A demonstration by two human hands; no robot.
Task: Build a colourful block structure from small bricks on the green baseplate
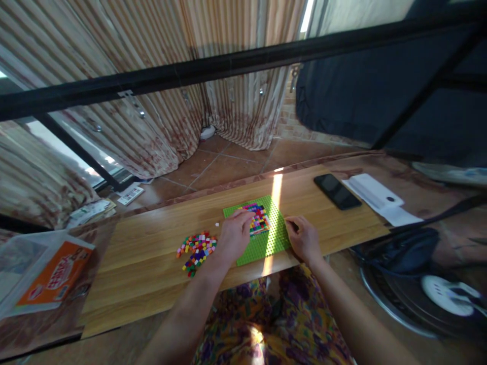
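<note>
A green studded baseplate lies on the wooden board, with a patch of small multicoloured bricks pressed onto its upper middle. My left hand is over the left part of that patch, its fingers pinched together at the bricks. Whatever sits between those fingertips is hidden. Beside the plate's right edge rests my right hand, with thumb and fingers curled to a pinch; what they hold, if anything, is too small to tell. A loose pile of small bricks lies left of my left hand, and a single white brick sits apart from it.
A black phone and a white paper sheet lie on the right. At the far left stands a clear plastic box with an orange label. A dark metal rail crosses beyond the wooden board, before striped curtains.
</note>
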